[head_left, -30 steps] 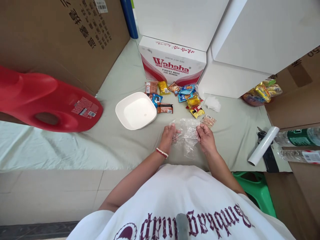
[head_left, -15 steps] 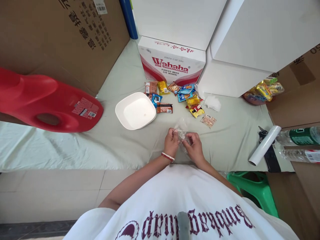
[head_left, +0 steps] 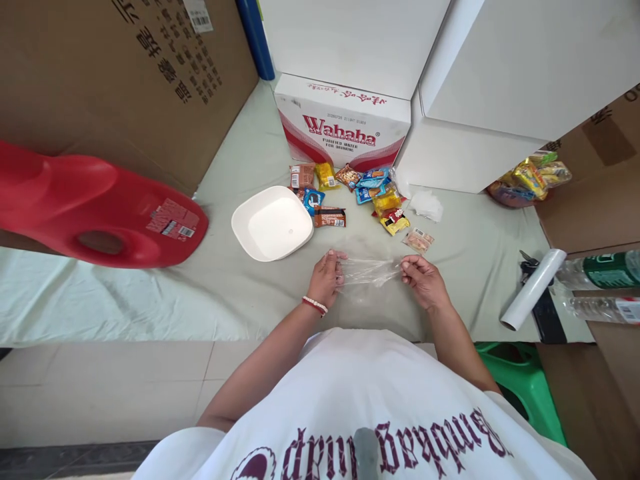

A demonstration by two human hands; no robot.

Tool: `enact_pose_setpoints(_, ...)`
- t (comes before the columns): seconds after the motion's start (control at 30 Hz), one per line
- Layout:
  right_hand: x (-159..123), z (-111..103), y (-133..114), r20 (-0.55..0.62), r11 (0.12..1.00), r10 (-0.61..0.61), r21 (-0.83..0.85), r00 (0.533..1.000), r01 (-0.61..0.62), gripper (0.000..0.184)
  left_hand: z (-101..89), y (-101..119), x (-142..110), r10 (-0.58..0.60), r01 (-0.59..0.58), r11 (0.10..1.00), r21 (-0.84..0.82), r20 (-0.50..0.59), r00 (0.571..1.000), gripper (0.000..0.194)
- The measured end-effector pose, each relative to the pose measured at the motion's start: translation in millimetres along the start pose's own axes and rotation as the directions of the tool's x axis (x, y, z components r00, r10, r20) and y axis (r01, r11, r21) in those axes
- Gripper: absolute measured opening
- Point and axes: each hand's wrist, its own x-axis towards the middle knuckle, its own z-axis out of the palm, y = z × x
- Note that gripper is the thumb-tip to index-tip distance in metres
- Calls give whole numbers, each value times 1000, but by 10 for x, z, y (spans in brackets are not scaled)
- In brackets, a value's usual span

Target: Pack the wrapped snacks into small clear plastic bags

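Note:
Between my two hands a clear plastic film (head_left: 371,271) is stretched sideways, thin and wrinkled; whether it is a bag or a cover I cannot tell. My left hand (head_left: 326,277), with a beaded bracelet at the wrist, pinches its left edge. On the other side my right hand (head_left: 421,279) grips the right edge between thumb and fingers. Beyond the left hand sits a white plastic bowl (head_left: 265,230). Past the film lie several wrapped snacks, among them a yellow and red packet (head_left: 393,221) and a pinkish clear packet (head_left: 419,240).
A Wahaha carton (head_left: 345,130) stands at the back. On the left is a large red jug (head_left: 110,207). Crumpled white plastic (head_left: 426,205), a snack-filled bowl (head_left: 520,193), a white roll (head_left: 534,290) and bottles (head_left: 607,272) are on the right. A green stool (head_left: 525,387) is below.
My hands have moved apart, the left one leftward and the right one rightward. The clear plastic, bunched up before, is now pulled wide between them.

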Motion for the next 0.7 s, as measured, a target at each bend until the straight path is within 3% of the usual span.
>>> enact_pose_setpoints(0.2,44,-135,-5,-118,983,-57,170,991,76,36,-118,148,-7,-71,72,997,24,-14,997,53)
enact_pose_setpoints(0.4,203,-200,1,-223,983,67,184,973,-25,48,-312,188,102,-143,136,986,92,70,987,60)
enact_pose_setpoints(0.47,272,-208,24,-247,991,103,111,964,-77,45,-377,202,170,-69,74,980,186,-36,997,58)
enact_pose_setpoints(0.5,297,-202,40,-258,994,99,68,961,-84,42,-399,207,185,43,-11,962,272,-114,993,56)
enact_pose_setpoints(0.53,314,-190,61,-271,997,80,27,959,-76,39,-411,207,180,204,-123,914,388,-177,963,55)
enact_pose_setpoints(0.6,319,-153,109,-284,999,31,-34,958,-42,35,-403,183,103,558,-334,690,642,-178,811,57)
enact_pose_setpoints(0.67,297,-114,157,-269,998,3,-63,963,-21,32,-356,123,-30,764,-470,384,795,11,645,58)
enact_pose_setpoints(0.7,281,-100,178,-257,997,-3,-72,966,-16,31,-322,83,-91,787,-535,239,811,160,595,55)
